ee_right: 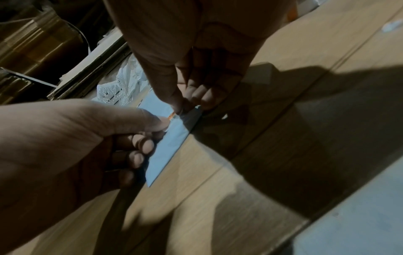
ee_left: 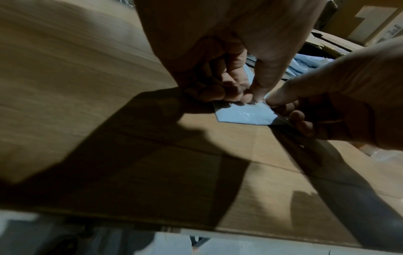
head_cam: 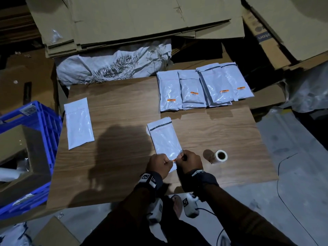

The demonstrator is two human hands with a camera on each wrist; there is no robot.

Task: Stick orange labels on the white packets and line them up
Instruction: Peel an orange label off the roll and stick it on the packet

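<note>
A white packet (head_cam: 165,139) lies lengthwise in the middle of the wooden board (head_cam: 115,112). Over its near end both hands meet, fingers curled. My left hand (head_cam: 170,162) and right hand (head_cam: 179,159) each pinch one end of a small orange label (head_cam: 174,161). In the right wrist view the orange label (ee_right: 172,116) shows between my right thumb tip and the left thumb, just above the packet (ee_right: 170,143). In the left wrist view the packet corner (ee_left: 244,115) shows under both hands; the label is hidden. Labelled packets (head_cam: 204,87) lie side by side at the back right.
A label roll (head_cam: 221,155) stands right of my hands. One bare white packet (head_cam: 79,122) lies at the board's left. A blue crate (head_cam: 35,125) sits off the left edge, a woven sack (head_cam: 113,63) and flattened cardboard (head_cam: 138,20) behind.
</note>
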